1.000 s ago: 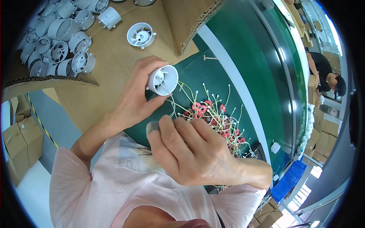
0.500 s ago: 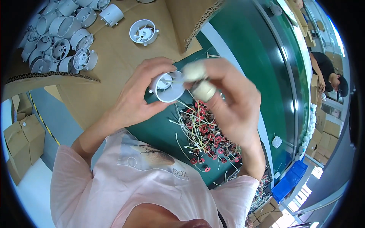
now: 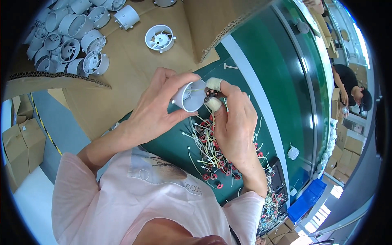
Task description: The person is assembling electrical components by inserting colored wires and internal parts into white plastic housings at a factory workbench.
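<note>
My left hand grips a white round plastic fan housing from the side, thumb below and fingers above. The housing's open mouth is tilted toward my right hand, and its hub shows inside. My right hand, with pale finger cots on thumb and forefinger, pinches a small dark wound motor coil just outside the mouth. A thin pale wire runs from the coil into the housing. Under my right hand lies a heap of red motor coils with pale wires and white plugs, partly hidden by it.
A cardboard box at the upper left holds many white housings, with one housing apart. A green conveyor belt runs along the right. A blue bin stands beyond. A person works at the far right.
The right hand has moved slightly left and lower and is no longer blurred; the coil in its fingers now shows. The housing has turned further toward the right hand.
</note>
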The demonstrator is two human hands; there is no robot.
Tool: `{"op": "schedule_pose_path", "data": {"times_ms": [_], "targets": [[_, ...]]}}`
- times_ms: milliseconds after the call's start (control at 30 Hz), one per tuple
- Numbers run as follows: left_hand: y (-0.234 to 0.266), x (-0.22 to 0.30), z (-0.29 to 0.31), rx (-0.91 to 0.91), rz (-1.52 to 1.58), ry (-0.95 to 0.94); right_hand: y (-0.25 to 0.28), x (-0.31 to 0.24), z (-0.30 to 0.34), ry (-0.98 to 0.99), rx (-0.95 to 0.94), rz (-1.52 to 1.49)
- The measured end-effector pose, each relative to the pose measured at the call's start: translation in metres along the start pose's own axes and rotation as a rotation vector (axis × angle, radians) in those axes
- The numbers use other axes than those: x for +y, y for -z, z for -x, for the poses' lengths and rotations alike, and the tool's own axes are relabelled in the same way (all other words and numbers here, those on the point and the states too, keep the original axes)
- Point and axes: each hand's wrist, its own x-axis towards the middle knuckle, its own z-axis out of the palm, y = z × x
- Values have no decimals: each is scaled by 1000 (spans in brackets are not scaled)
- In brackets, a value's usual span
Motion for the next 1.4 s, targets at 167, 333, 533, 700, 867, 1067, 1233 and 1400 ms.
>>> {"op": "schedule_pose_path", "data": {"times_ms": [167, 333, 533, 700, 867, 1067, 1233, 1400], "targets": [[0, 0, -1, 33, -35, -42, -8, -1, 7, -58, 20, -62], [-3, -1, -6, 82, -148, -238, -23, -3, 10, -14, 37, -97], [-8, -6, -4, 100, -75, -211, -23, -6, 3, 72, 34, 54], [-9, -10, -5, 97, 72, -176, -23, 0, 0, 28, 99, 69], [-10, -10, -5, 106, 104, -183, -23, 0, 5, -143, 32, -126], [-18, -7, -10, 144, 55, -250, -21, 2, 5, -309, -17, -351], [-25, -6, -17, 166, -32, -333, -25, 12, 11, -369, 54, -447], [-30, -3, -30, 92, -162, -306, -16, 24, 6, -521, -4, -651]]}}
